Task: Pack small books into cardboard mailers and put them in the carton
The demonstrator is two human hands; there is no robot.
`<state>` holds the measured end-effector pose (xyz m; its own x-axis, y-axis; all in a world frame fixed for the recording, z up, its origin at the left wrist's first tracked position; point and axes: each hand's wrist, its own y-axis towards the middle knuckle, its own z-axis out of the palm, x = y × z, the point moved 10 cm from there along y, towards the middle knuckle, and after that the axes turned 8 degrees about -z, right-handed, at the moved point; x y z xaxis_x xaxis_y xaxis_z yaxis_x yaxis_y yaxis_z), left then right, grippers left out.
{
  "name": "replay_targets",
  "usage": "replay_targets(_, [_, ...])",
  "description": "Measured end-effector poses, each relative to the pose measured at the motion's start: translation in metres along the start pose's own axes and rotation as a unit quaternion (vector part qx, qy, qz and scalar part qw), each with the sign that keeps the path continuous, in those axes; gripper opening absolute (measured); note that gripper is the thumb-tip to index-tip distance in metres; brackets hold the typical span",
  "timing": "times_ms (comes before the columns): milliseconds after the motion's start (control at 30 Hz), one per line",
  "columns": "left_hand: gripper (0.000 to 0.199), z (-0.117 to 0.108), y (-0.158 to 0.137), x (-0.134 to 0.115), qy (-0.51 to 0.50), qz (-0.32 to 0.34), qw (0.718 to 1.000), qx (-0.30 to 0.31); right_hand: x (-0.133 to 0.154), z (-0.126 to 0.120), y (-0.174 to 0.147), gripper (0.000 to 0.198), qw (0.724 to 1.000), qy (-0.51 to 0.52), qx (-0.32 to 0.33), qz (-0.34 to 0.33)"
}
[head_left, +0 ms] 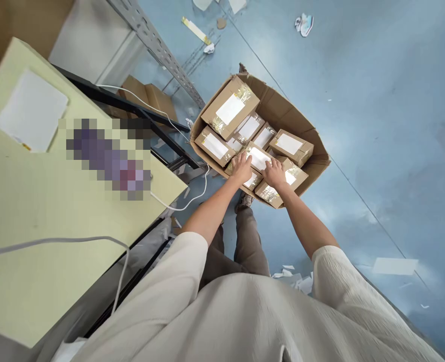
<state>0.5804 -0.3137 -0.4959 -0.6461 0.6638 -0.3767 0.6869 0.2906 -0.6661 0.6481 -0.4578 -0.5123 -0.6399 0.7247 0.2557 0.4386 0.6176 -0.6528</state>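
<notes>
A large open cardboard carton (294,108) on the floor holds several small taped cardboard boxes with white labels. My left hand (242,168) and my right hand (274,172) are down inside it, at opposite ends of one small cardboard box (259,157). Fingers of both hands curl over its ends; their undersides are hidden. Left of it lies another labelled box (213,146), and a bigger taped box (230,108) rests on top at the back left. Further boxes sit to the right (291,147) and under my right wrist.
On my left stands a pale yellow table (75,241) with a white paper pad (32,110), a blurred-out item and a grey cable (105,238). A perforated metal post (158,45) rises behind. Paper scraps (298,281) litter the blue floor (388,151).
</notes>
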Motion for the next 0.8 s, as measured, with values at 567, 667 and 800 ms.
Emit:
replay_targets(567, [0.066,-0.179,-0.244,-0.049,-0.019,0.127,0.990,-0.061,0.144,-0.142,-0.201,0.056,0.998,0.025,-0.062,0.005])
replay_targets(667, [0.065,-0.217,-0.302,-0.023,-0.028,0.121,0.989,-0.085,0.190,-0.164,-0.239,0.058,0.995,0.030,-0.093,-0.010])
replay_targets(800, [0.061,-0.261,-0.366,0.023,-0.050,0.076,0.988,-0.125,0.252,-0.197,-0.274,0.060,0.991,0.022,-0.120,-0.055])
